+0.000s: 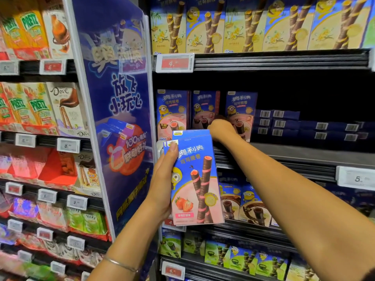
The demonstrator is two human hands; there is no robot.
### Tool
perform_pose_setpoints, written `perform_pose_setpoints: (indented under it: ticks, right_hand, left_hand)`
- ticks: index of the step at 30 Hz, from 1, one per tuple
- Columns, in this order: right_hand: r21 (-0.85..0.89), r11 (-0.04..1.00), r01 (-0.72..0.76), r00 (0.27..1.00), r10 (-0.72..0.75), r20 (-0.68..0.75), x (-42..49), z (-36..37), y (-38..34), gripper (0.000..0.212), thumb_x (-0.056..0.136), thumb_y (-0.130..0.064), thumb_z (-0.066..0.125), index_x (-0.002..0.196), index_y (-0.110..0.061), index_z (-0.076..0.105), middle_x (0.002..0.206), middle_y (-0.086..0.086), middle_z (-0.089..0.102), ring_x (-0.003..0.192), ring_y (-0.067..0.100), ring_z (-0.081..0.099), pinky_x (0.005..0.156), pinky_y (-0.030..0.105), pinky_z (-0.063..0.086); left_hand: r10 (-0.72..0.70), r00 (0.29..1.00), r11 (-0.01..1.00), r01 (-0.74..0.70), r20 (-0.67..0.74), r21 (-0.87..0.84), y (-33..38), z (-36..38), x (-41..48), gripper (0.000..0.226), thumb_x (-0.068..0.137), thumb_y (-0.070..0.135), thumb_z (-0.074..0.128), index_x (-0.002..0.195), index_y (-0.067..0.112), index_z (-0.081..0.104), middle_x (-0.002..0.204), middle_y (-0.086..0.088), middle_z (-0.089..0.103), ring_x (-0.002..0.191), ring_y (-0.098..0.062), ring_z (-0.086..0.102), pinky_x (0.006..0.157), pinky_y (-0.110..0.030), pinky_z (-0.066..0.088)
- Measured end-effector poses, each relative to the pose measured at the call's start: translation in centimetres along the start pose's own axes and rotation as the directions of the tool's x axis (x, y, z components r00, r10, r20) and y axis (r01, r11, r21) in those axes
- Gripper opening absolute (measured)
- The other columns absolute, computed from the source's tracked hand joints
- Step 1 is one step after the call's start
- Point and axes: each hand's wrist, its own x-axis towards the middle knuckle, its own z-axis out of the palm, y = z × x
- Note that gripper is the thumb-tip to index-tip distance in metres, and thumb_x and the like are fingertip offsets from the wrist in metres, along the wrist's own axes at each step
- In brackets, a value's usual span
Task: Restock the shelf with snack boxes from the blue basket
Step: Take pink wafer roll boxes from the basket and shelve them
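My left hand (162, 185) grips a small stack of blue and pink strawberry wafer-roll snack boxes (197, 179), held upright in front of the shelf, thumb on the front box's top left corner. My right hand (221, 128) reaches onto the middle shelf (294, 153), against the lower parts of the second standing box (205, 106) and the third standing box (242, 106). Its fingers are hidden behind the back of the hand. Another matching box (172, 110) stands at the shelf's left end. The blue basket is out of view.
Flat dark-blue boxes (284, 124) lie stacked on the middle shelf to the right of the standing ones, dark space above them. Vanilla boxes (253, 23) fill the shelf above, chocolate boxes (247, 203) the one below. A blue promotional divider panel (121, 118) juts out on the left.
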Motion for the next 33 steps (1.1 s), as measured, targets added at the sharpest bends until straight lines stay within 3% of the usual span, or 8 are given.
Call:
perform_pose_setpoints:
  ticks: [4, 11, 16, 19, 23, 24, 28, 33]
  right_hand:
    - [-0.005, 0.998, -0.069, 0.998, 0.069, 0.001, 0.3, -0.3, -0.6, 0.033, 0.099, -0.013, 0.054, 0.128, 0.002, 0.06, 0.134, 0.021, 0.059, 0.119, 0.039, 0.058, 0.094, 0.044, 0.049]
    - [0.048, 0.992, -0.116, 0.993, 0.116, 0.008, 0.0, -0.2, -1.1, 0.041, 0.099, -0.019, 0.057, 0.136, -0.001, 0.054, 0.142, 0.019, 0.054, 0.126, 0.038, 0.054, 0.098, 0.044, 0.047]
    - [0.188, 0.982, -0.033, 0.978, 0.07, -0.195, -2.1, -1.0, 0.0, 0.018, 0.095, -0.016, 0.057, 0.086, -0.001, 0.062, 0.106, 0.02, 0.069, 0.083, 0.033, 0.063, 0.073, 0.035, 0.047]
    - [0.374, 0.927, 0.04, 0.911, 0.12, -0.396, -4.5, -1.9, 1.8, 0.019, 0.089, -0.021, 0.056, 0.093, -0.004, 0.063, 0.103, 0.021, 0.068, 0.09, 0.036, 0.066, 0.075, 0.036, 0.052]
    - [0.359, 0.933, 0.02, 0.653, 0.26, -0.712, -6.9, -2.9, 4.5, 0.046, 0.086, -0.039, 0.063, 0.118, -0.007, 0.056, 0.123, 0.02, 0.06, 0.113, 0.041, 0.056, 0.083, 0.044, 0.047]
    - [0.367, 0.929, -0.04, 0.651, 0.303, -0.696, -6.9, -3.3, 5.3, 0.053, 0.084, -0.039, 0.066, 0.122, -0.004, 0.053, 0.129, 0.023, 0.055, 0.12, 0.043, 0.052, 0.09, 0.048, 0.047]
    - [0.345, 0.918, -0.194, 0.885, 0.316, -0.343, -5.0, -4.0, 7.6, 0.05, 0.088, -0.033, 0.066, 0.124, 0.001, 0.06, 0.131, 0.026, 0.059, 0.118, 0.044, 0.057, 0.089, 0.04, 0.048]
    - [0.175, 0.967, -0.184, 0.947, 0.222, -0.231, -2.5, -3.7, 7.4, 0.036, 0.097, -0.02, 0.051, 0.12, 0.005, 0.063, 0.129, 0.028, 0.062, 0.115, 0.041, 0.06, 0.085, 0.037, 0.046]
  left_hand:
    - [0.025, 0.999, 1.0, -0.024, 0.036, -0.009, 0.3, 0.1, -0.3, 0.071, 0.092, 0.062, 0.063, 0.139, 0.009, 0.065, 0.134, -0.02, 0.071, 0.115, -0.037, 0.072, 0.104, -0.053, 0.055]
    - [0.073, 0.997, 0.997, -0.073, 0.011, -0.013, 0.7, 0.7, -0.3, 0.063, 0.096, 0.059, 0.059, 0.136, 0.01, 0.068, 0.131, -0.019, 0.072, 0.112, -0.035, 0.073, 0.101, -0.052, 0.058]
    - [0.109, 0.994, 0.994, -0.109, -0.004, -0.022, 1.5, 1.4, 0.0, 0.054, 0.102, 0.055, 0.054, 0.129, 0.011, 0.071, 0.124, -0.017, 0.075, 0.101, -0.03, 0.076, 0.091, -0.045, 0.062]
    - [0.119, 0.993, 0.993, -0.119, -0.021, -0.022, 1.9, 1.9, 0.4, 0.063, 0.1, 0.057, 0.054, 0.136, 0.007, 0.067, 0.123, -0.016, 0.074, 0.1, -0.03, 0.074, 0.092, -0.046, 0.059]
    - [0.111, 0.994, 0.992, -0.112, -0.024, -0.059, 2.0, 2.2, 0.8, 0.075, 0.092, 0.059, 0.059, 0.143, 0.003, 0.06, 0.123, -0.018, 0.073, 0.098, -0.033, 0.073, 0.095, -0.049, 0.058]
    - [0.103, 0.994, 0.992, -0.104, -0.022, -0.071, 2.0, 2.3, 0.7, 0.078, 0.091, 0.06, 0.06, 0.144, 0.002, 0.059, 0.123, -0.018, 0.073, 0.099, -0.034, 0.072, 0.098, -0.051, 0.056]
    - [0.076, 0.997, 0.992, -0.077, -0.017, -0.096, 1.4, 2.4, 0.7, 0.077, 0.088, 0.06, 0.062, 0.139, 0.002, 0.063, 0.118, -0.017, 0.074, 0.096, -0.033, 0.072, 0.1, -0.054, 0.054]
    - [0.049, 0.998, 0.997, -0.051, -0.026, -0.06, 1.1, 2.3, 0.5, 0.071, 0.093, 0.056, 0.059, 0.139, 0.002, 0.062, 0.118, -0.018, 0.074, 0.096, -0.034, 0.071, 0.101, -0.057, 0.052]
